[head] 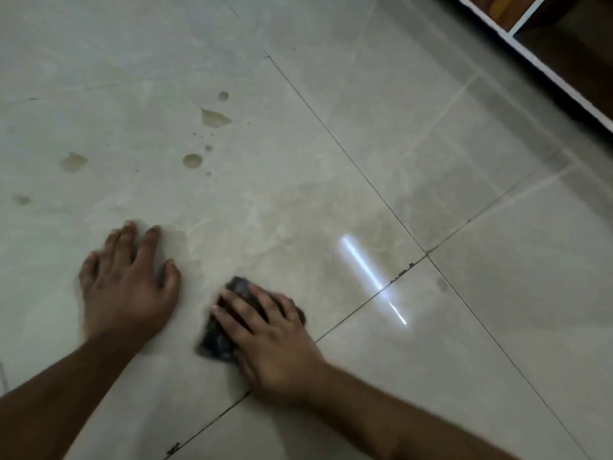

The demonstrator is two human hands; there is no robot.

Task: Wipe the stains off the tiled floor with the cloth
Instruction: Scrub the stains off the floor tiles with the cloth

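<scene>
A dark crumpled cloth (220, 336) lies on the pale tiled floor (298, 144), pressed flat under my right hand (272, 340), whose fingers spread over it. My left hand (127, 283) rests palm down on the tile just left of the cloth, fingers apart, holding nothing. Brownish stains sit farther out on the same tile: a large blot (214, 118), a round spot (192, 160), another blot (73, 161) at the left and several small drops. A faint smeared patch (331, 220) spreads to the right of my hands.
Dark grout lines (348, 154) cross the floor, with dirt specks in the joint (403, 270) right of the cloth. A white-framed wooden shelf unit (547, 54) stands along the top right. A bright light reflection (368, 273) streaks the tile.
</scene>
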